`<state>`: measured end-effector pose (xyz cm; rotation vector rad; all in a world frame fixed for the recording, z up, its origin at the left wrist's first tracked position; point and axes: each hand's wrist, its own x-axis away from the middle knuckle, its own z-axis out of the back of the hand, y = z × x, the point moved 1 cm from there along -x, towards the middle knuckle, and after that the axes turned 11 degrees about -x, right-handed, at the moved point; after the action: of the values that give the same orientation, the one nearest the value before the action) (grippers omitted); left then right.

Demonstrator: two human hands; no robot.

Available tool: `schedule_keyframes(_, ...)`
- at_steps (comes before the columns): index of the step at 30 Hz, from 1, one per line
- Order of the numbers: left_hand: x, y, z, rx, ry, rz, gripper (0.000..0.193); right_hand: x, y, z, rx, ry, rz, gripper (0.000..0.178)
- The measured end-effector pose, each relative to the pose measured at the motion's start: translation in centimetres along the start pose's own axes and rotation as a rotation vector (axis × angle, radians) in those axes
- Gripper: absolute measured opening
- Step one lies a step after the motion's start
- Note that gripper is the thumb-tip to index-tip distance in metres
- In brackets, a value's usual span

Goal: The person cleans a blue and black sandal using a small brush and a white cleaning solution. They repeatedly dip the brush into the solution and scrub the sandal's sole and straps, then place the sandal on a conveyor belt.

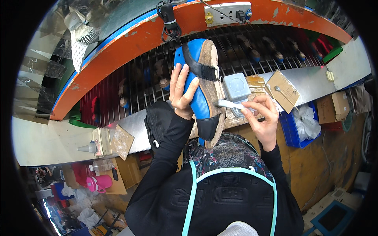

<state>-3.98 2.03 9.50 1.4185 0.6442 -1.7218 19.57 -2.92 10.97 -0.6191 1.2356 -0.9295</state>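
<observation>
My left hand [182,91] is wrapped round a blue and black shoe upper [200,103], steadying it upright in front of me with its brown underside [211,88] turned to the right. Pinched in my right hand [263,120] is a brush [231,104] with a pale handle. Its dark bristle end meets the shoe's underside near the middle. Just beyond the brush stands a grey, square-bodied container [237,88] with a round top. A second grey, round-rimmed pot [238,113] is partly hidden behind the brush and my fingers.
An orange-framed conveyor [130,41] of metal rods curves across, with several blue shoes [278,56] farther in. A brown board [289,87] carries a small stick-like tool. Black cloth [156,122] lies by my left forearm. A blue crate [290,131] holds white plastic bags.
</observation>
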Motion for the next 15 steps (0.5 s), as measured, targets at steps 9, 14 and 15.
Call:
schedule_keyframes(9,1.0,-0.4,-1.9,-0.044,0.084,0.054,0.040,1.8,0.1,-0.3,0.053,0.080,0.032,0.022)
schedule_keyframes(14,0.8,-0.2,-2.6,-0.059,0.089,0.090,0.040,0.1,0.7,-0.3,-0.082,0.145,0.094,0.018)
schedule_keyframes(15,0.8,-0.1,-2.9,-0.067,0.092,0.092,0.040,-0.3,1.0,-0.5,-0.162,0.173,0.044,0.017)
